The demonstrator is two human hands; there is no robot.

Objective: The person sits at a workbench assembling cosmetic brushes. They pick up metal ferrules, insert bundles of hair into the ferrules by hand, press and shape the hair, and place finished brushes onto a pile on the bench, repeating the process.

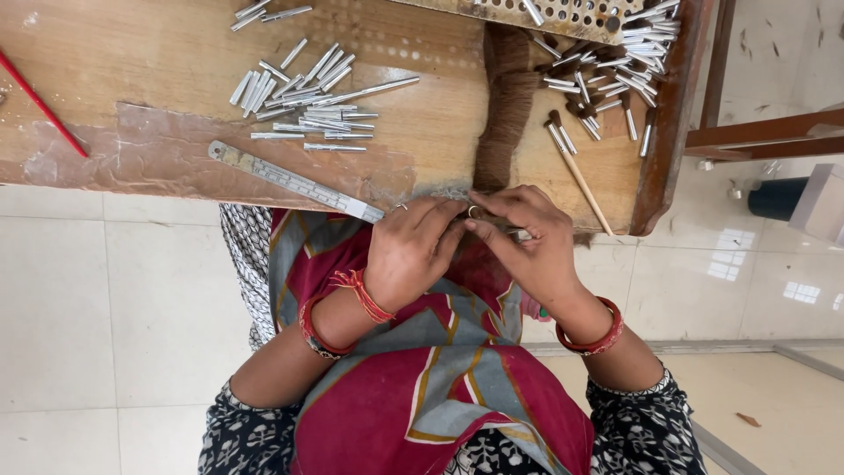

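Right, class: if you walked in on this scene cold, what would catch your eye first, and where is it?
First, the two hands, left hand and right hand, pressed together at the table's near edge, pinching a tuft of brown bristle. Next, the heap of silver tubes on the wooden table, with a steel ruler lying slantwise below it. A thick hank of brown hair runs up the table beside more tubes at the right.

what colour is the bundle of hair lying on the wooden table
Brown, a dark reddish brown; the hair bundle shows best in the head view, above both hands.
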